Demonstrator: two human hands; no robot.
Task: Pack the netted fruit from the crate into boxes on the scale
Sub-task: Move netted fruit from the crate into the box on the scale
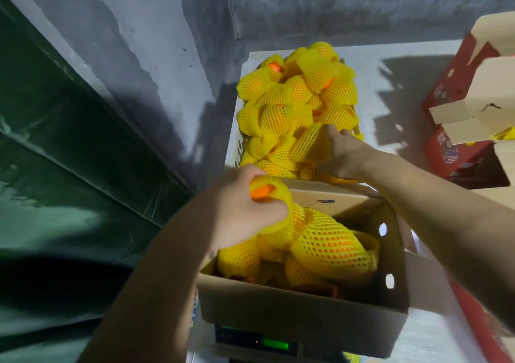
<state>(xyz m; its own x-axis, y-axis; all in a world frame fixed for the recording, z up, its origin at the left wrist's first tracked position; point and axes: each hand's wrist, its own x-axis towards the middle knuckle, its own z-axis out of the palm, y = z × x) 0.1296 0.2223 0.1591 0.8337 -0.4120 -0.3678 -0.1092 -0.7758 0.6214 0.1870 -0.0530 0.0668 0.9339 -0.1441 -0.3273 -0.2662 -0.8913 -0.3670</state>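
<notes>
An open cardboard box stands on a scale with a green lit display, and it holds several oranges in yellow foam nets. My left hand is over the box's left side, closed around a netted orange whose orange skin shows at the end. Behind the box, a crate is heaped with netted oranges. My right hand reaches into the crate's near end and grips a netted orange there.
Red and tan cardboard boxes are stacked at the right on the white table. A grey wall rises behind. Dark green sheeting fills the left side. A red strip lies by the box's right.
</notes>
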